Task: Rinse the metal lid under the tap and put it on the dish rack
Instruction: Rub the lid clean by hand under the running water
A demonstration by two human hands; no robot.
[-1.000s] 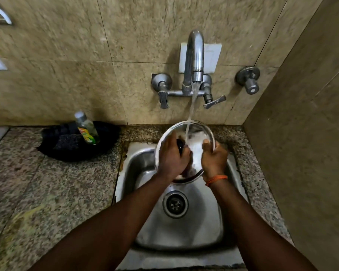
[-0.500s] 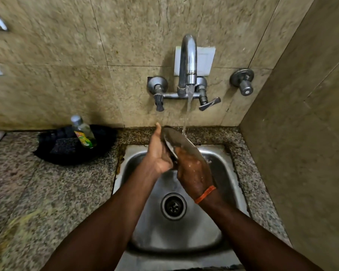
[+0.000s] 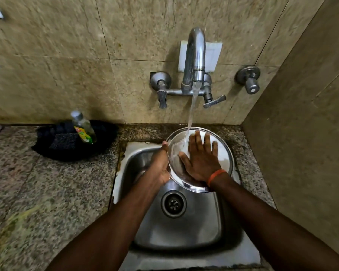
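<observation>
The head view showed a square stainless-steel sink. Above its far end, the left hand gripped the left rim of the round shiny metal lid, while the right hand lay open, flat on its face. Beyond the sink, the curved chrome wall tap ran water onto the lid. Rinsing looked underway; no dish rack was visible, so placing remained.
</observation>
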